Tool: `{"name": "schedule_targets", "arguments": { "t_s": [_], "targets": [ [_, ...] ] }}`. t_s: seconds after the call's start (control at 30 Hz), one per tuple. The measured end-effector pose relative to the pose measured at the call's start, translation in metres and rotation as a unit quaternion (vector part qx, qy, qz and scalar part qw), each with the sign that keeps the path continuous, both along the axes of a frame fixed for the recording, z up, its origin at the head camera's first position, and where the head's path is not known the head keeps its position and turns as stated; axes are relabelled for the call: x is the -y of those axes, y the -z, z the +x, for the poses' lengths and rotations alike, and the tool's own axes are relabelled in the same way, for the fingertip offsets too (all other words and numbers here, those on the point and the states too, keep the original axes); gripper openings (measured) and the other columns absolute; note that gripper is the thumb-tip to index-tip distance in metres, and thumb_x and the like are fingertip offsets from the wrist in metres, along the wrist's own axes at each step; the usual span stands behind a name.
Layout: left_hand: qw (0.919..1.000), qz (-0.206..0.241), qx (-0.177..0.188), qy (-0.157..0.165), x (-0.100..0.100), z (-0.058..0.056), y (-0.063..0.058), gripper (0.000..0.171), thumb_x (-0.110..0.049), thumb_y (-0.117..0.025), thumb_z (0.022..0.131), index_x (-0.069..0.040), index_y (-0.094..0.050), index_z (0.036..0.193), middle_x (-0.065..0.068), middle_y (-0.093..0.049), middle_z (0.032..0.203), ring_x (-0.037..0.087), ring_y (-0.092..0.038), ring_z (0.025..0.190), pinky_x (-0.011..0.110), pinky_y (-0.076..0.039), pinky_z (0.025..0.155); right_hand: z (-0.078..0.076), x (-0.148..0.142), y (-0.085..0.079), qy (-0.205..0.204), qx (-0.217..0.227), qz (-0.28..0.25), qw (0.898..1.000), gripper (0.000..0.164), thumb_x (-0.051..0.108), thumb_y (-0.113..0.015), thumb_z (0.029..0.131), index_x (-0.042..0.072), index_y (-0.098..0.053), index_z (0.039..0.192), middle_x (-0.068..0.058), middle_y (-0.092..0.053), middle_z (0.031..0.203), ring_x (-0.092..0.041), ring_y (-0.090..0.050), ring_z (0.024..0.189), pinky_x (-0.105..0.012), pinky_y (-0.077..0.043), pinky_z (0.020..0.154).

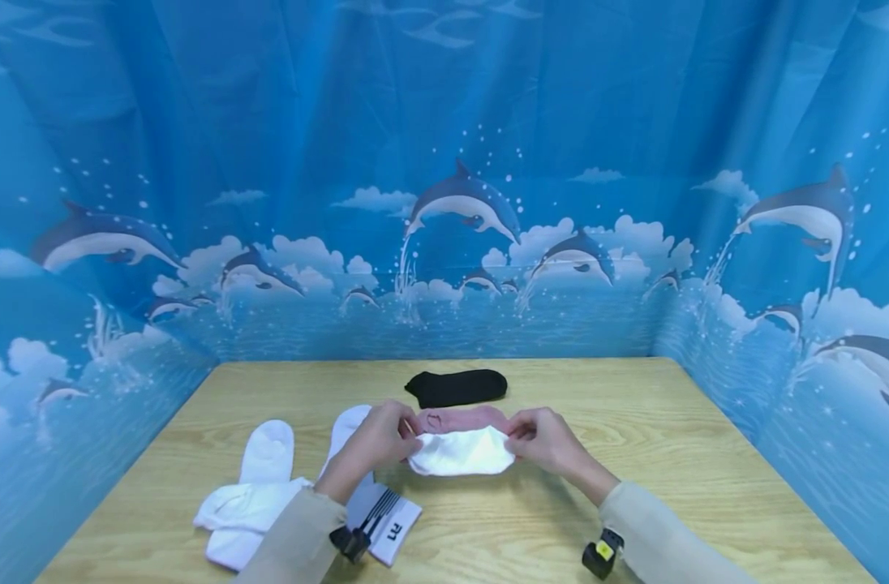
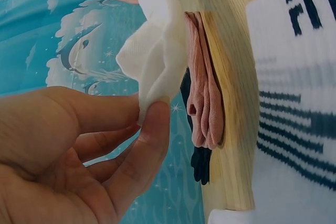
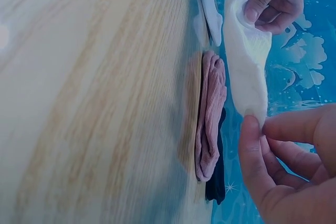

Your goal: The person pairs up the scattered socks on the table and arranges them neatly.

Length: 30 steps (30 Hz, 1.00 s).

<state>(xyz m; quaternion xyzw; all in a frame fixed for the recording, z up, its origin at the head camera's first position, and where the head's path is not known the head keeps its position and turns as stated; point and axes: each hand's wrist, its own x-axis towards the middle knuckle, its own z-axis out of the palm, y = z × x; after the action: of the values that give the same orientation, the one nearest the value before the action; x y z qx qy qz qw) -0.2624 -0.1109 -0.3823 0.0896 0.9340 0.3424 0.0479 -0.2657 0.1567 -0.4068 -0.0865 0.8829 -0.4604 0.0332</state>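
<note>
Sock (image 1: 461,454), white — one end in the left-hand grip (image 1: 381,434), the other in the right-hand grip (image 1: 550,442).

From the held white sock (image 1: 462,454), there is room to pass over the surface (image 1: 488,535) toward six o'clock, but a pink sock (image 1: 462,419) and black sock (image 1: 459,388) block twelve, a striped sock (image 1: 397,519) eight.

From the head, we look forward and down over the table (image 1: 678,487) to its far edge; from each wrist we look close up, rolled sideways, toward that edge, both sharing the white sock (image 2: 163,51).
</note>
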Motion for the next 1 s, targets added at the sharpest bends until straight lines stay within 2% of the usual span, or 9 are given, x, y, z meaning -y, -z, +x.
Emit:
{"name": "schedule_targets", "arguments": {
  "t_s": [0.13, 0.37, 0.7, 1.0],
  "targets": [
    [1.0, -0.001, 0.008, -0.003, -0.0011, 0.0012, 0.0, 0.006, -0.006, -0.078, 0.089, -0.007, -0.073, 0.09, 0.004, -0.064, 0.076, 0.015, -0.06, 0.067, 0.026, -0.051, 0.059, -0.0003, -0.0003, 0.0009, -0.002, -0.003, 0.005, 1.0, 0.016, -0.004, -0.074, 0.086, -0.002, -0.074, 0.102, -0.009, -0.072, 0.088, -0.014, -0.066, 0.076, -0.027, -0.06, 0.067],
    [1.0, 0.0, -0.008, 0.006, -0.0002, 0.0022, 0.0031, 0.007, -0.005, -0.079, 0.087, -0.006, -0.072, 0.088, 0.004, -0.063, 0.073, 0.015, -0.058, 0.065, 0.026, -0.05, 0.057, 0.0006, -0.001, 0.0015, -0.003, -0.004, 0.009, 1.0, 0.015, -0.004, -0.074, 0.085, -0.002, -0.074, 0.1, -0.009, -0.072, 0.088, -0.015, -0.066, 0.076, -0.026, -0.06, 0.067],
    [1.0, -0.004, -0.002, 0.004, -0.0003, 0.0015, 0.0056, 0.008, -0.006, -0.08, 0.087, -0.006, -0.072, 0.087, 0.004, -0.063, 0.072, 0.015, -0.058, 0.064, 0.025, -0.048, 0.057, 0.0007, -0.0002, 0.0032, -0.002, 0.0, 0.009, 1.0, 0.017, -0.004, -0.075, 0.084, -0.002, -0.074, 0.101, -0.009, -0.072, 0.088, -0.015, -0.066, 0.076, -0.033, -0.062, 0.07],
    [1.0, -0.004, 0.003, -0.001, -0.0012, 0.0015, 0.0069, 0.008, -0.005, -0.08, 0.086, -0.008, -0.073, 0.086, 0.004, -0.063, 0.073, 0.016, -0.057, 0.065, 0.027, -0.049, 0.057, 0.0014, -0.0008, 0.0046, -0.01, -0.001, 0.007, 1.0, 0.017, -0.005, -0.075, 0.084, -0.003, -0.073, 0.101, -0.01, -0.071, 0.088, -0.015, -0.065, 0.076, -0.026, -0.06, 0.066]
  ]
}}
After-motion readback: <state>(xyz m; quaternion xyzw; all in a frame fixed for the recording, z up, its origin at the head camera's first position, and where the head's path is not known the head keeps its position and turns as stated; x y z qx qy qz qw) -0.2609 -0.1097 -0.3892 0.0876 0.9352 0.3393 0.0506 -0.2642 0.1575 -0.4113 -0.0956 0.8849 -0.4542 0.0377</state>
